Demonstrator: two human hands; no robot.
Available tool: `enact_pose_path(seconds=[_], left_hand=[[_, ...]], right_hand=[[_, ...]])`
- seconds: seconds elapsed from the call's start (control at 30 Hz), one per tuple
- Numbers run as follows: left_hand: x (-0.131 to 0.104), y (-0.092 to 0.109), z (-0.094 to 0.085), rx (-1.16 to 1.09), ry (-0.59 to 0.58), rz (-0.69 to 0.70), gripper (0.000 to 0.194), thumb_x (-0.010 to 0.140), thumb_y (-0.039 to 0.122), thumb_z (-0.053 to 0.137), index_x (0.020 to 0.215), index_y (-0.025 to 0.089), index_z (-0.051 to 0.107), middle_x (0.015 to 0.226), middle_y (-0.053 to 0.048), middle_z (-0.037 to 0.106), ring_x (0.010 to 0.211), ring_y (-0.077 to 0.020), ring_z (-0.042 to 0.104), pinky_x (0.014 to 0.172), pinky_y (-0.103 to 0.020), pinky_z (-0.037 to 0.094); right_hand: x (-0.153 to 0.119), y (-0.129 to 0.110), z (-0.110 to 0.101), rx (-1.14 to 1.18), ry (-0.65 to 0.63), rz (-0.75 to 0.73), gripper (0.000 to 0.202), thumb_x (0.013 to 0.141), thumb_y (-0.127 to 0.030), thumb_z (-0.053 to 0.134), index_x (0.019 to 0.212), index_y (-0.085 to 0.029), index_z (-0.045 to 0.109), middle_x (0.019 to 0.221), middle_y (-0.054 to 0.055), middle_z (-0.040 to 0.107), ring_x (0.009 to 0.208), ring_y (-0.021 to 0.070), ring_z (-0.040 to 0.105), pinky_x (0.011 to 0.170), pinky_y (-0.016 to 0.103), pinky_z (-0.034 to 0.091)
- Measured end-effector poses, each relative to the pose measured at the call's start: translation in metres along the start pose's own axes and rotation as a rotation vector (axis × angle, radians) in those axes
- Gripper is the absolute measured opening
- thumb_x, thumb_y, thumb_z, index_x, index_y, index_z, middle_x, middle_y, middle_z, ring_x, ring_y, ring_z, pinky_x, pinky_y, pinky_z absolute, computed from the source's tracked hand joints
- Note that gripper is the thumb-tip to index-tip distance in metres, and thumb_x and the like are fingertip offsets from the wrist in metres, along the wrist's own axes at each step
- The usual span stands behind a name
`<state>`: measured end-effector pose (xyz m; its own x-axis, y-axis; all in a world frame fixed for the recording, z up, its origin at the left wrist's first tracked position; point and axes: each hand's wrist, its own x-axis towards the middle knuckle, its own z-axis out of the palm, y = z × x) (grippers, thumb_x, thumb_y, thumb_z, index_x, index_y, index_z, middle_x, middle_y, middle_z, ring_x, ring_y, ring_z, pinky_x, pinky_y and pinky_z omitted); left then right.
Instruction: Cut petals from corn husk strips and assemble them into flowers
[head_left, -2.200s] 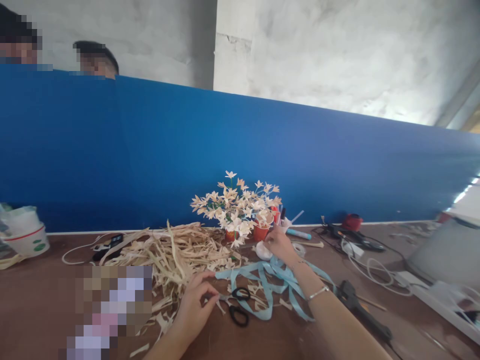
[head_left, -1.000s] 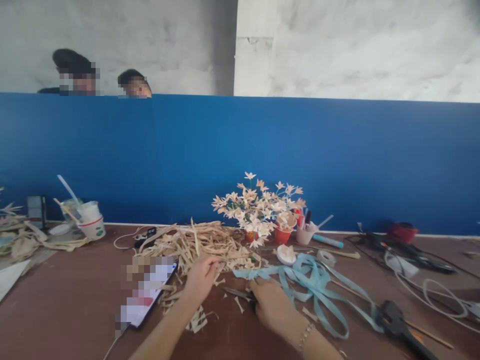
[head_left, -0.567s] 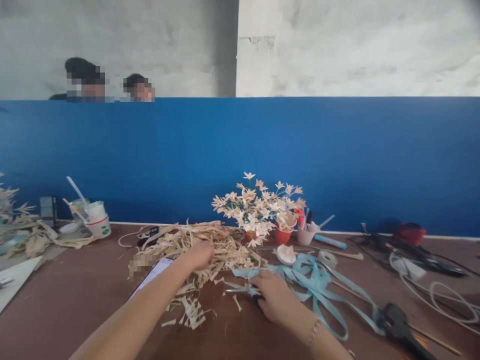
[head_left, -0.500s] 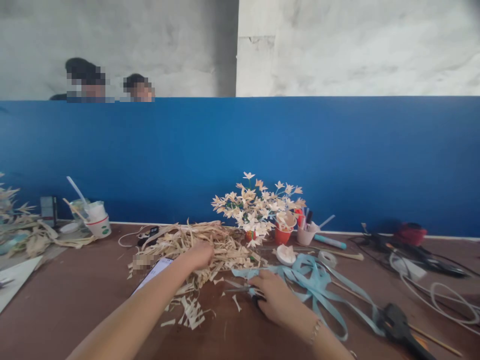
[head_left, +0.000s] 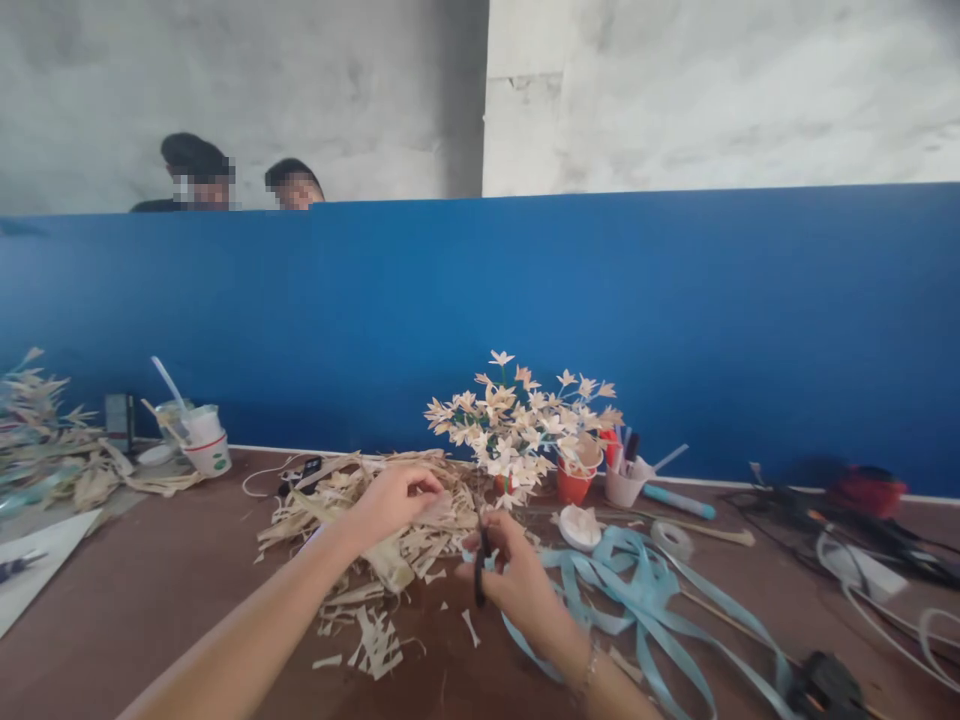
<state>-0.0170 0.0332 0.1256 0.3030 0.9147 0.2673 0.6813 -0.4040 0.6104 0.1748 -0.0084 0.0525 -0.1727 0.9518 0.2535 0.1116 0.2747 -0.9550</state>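
Observation:
Over the pile of dried, straw-coloured strips (head_left: 360, 520), my left hand (head_left: 394, 505) is closed in a pinch. A small pale strip (head_left: 436, 508) shows at its fingertips, partly blurred. My right hand (head_left: 521, 575) grips a pair of scissors (head_left: 480, 575) by the dark handles, blades pointing up and away from me. Whether the blades are apart I cannot make out. Just beyond the scissors stands a bunch of cream star-shaped flowers (head_left: 517, 420) on green stems. Cut scraps (head_left: 375, 640) lie on the brown table in front of the pile.
Light-blue ribbon (head_left: 630, 580) sprawls right of my right hand. An orange cup (head_left: 574, 485), a cup of pens (head_left: 624, 485) and a tape roll (head_left: 673, 540) stand behind it. Cables lie far right. A blue partition (head_left: 300, 320) closes the back; two people are beyond it.
My left hand has lifted from the pile and turned, pinching a pale strip. My right hand has raised the scissors from the table and turned them upward. The view has shifted slightly.

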Motion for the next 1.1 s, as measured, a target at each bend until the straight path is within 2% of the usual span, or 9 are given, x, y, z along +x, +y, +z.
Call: enact_pose_path(seconds=[0.13, 0.23, 0.33, 0.43, 0.53, 0.67, 0.77, 0.9, 1.1], left_hand=[[-0.008, 0.009, 0.015, -0.083, -0.058, 0.001, 0.016, 0.07, 0.022, 0.056, 0.074, 0.022, 0.072, 0.074, -0.001, 0.07, 0.067, -0.0163, 0.062, 0.061, -0.023, 0.044], [-0.017, 0.015, 0.018, -0.12, -0.06, 0.053, 0.013, 0.069, 0.024, 0.06, 0.075, 0.021, 0.071, 0.08, -0.003, 0.07, 0.074, -0.0178, 0.063, 0.069, -0.026, 0.046], [-0.036, 0.017, 0.02, -0.2, 0.202, 0.135, 0.016, 0.073, 0.022, 0.056, 0.082, 0.021, 0.069, 0.097, -0.006, 0.069, 0.093, -0.0207, 0.06, 0.085, -0.033, 0.044], [-0.06, 0.016, 0.035, -0.313, 0.351, 0.057, 0.019, 0.077, 0.028, 0.052, 0.078, 0.021, 0.07, 0.086, -0.007, 0.07, 0.083, -0.0212, 0.062, 0.076, -0.032, 0.047], [-0.074, 0.014, 0.06, -0.51, 0.277, -0.22, 0.022, 0.072, 0.037, 0.059, 0.081, 0.02, 0.071, 0.072, -0.006, 0.07, 0.062, -0.017, 0.06, 0.056, -0.025, 0.046], [-0.067, 0.016, 0.085, -0.871, 0.133, -0.512, 0.041, 0.068, 0.052, 0.059, 0.086, 0.015, 0.065, 0.041, 0.006, 0.048, 0.031, -0.0056, 0.033, 0.032, -0.016, 0.019], [-0.056, 0.012, 0.094, -0.939, 0.105, -0.545, 0.042, 0.064, 0.053, 0.061, 0.062, 0.011, 0.061, 0.032, 0.008, 0.037, 0.027, -0.0026, 0.023, 0.031, -0.016, 0.012], [-0.054, -0.004, 0.105, -0.923, 0.026, -0.49, 0.037, 0.062, 0.046, 0.063, 0.068, 0.009, 0.064, 0.043, 0.0, 0.057, 0.032, -0.0059, 0.04, 0.034, -0.017, 0.027], [-0.062, -0.01, 0.111, -0.931, 0.01, -0.555, 0.036, 0.06, 0.046, 0.065, 0.065, 0.011, 0.064, 0.042, 0.001, 0.057, 0.039, -0.0095, 0.05, 0.039, -0.018, 0.035]], right_hand=[[0.006, -0.004, 0.021, 0.048, 0.141, -0.019, 0.029, 0.066, -0.022, 0.061, 0.09, -0.019, 0.046, 0.066, -0.004, 0.053, 0.06, 0.0118, 0.049, 0.054, 0.021, 0.038], [0.003, -0.005, 0.028, 0.109, 0.153, -0.037, 0.019, 0.071, -0.021, 0.056, 0.086, -0.019, 0.046, 0.064, -0.004, 0.052, 0.057, 0.0111, 0.049, 0.052, 0.02, 0.038], [-0.004, -0.008, 0.026, 0.185, 0.177, -0.028, 0.019, 0.071, -0.022, 0.057, 0.087, -0.019, 0.046, 0.072, -0.001, 0.058, 0.063, 0.0129, 0.053, 0.056, 0.021, 0.041], [-0.01, -0.011, 0.021, 0.241, 0.287, -0.015, 0.025, 0.071, -0.024, 0.059, 0.09, -0.02, 0.044, 0.078, 0.002, 0.061, 0.069, 0.0159, 0.058, 0.061, 0.024, 0.045], [-0.014, -0.007, 0.02, 0.23, 0.387, -0.032, 0.027, 0.071, -0.025, 0.06, 0.093, -0.021, 0.043, 0.082, 0.003, 0.062, 0.074, 0.0174, 0.059, 0.067, 0.027, 0.047], [-0.019, 0.006, 0.025, 0.172, 0.37, -0.038, 0.025, 0.071, -0.024, 0.059, 0.091, -0.02, 0.044, 0.083, 0.003, 0.06, 0.075, 0.0171, 0.058, 0.068, 0.027, 0.047], [-0.024, 0.016, 0.024, 0.054, 0.295, -0.018, 0.02, 0.072, -0.021, 0.056, 0.089, -0.019, 0.046, 0.075, 0.001, 0.058, 0.069, 0.0156, 0.056, 0.062, 0.025, 0.045], [-0.027, 0.025, 0.014, -0.065, 0.312, 0.015, 0.022, 0.068, -0.018, 0.058, 0.089, -0.019, 0.048, 0.074, 0.001, 0.057, 0.066, 0.0146, 0.054, 0.058, 0.024, 0.042], [-0.026, 0.035, 0.007, 0.217, 0.205, 0.172, 0.032, 0.063, -0.03, 0.068, 0.084, -0.021, 0.044, 0.055, -0.006, 0.05, 0.048, 0.0113, 0.047, 0.045, 0.021, 0.037]])
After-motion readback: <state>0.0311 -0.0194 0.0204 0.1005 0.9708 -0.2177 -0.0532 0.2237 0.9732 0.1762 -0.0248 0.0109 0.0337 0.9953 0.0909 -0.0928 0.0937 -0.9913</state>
